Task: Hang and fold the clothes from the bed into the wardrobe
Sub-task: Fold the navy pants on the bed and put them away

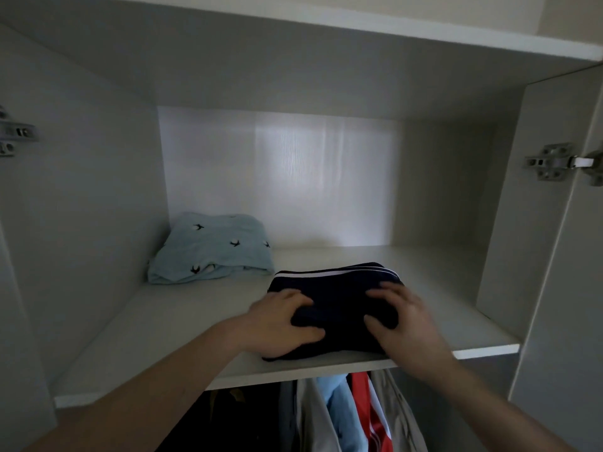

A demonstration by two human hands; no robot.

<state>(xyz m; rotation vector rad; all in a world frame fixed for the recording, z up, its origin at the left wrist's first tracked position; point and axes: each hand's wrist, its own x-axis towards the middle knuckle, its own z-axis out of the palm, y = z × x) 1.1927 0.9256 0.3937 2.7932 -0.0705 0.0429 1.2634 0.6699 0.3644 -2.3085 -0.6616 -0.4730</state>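
Both hands are on a folded navy garment with white stripes point(336, 298) lying on the white wardrobe shelf point(440, 308). The left hand point(280, 321) rests on its left part, fingers curled onto the cloth and thumb pressed along the near fold. The right hand point(401, 321) lies on its right part with fingers spread and bent over the top, thumb tucked against the fabric. Each seems to grip the bundle lightly rather than lift it.

The garment sits toward the shelf's front, its near edge just at the lip. That is the main risk: if the hands let go now, or drag backward while withdrawing, the bundle could tip over the lip and drop onto the hanging clothes point(355, 415) below. A one-sided push could also slew it, loosening the fold.

A folded pale blue garment with small dark bird prints point(212, 249) lies at the back left, near the navy one but apart from it. A push straight back looks free; one drifting left would meet the blue pile. To the right the shelf is bare up to the side panel, where a metal door hinge point(551, 166) is mounted well above the shelf.
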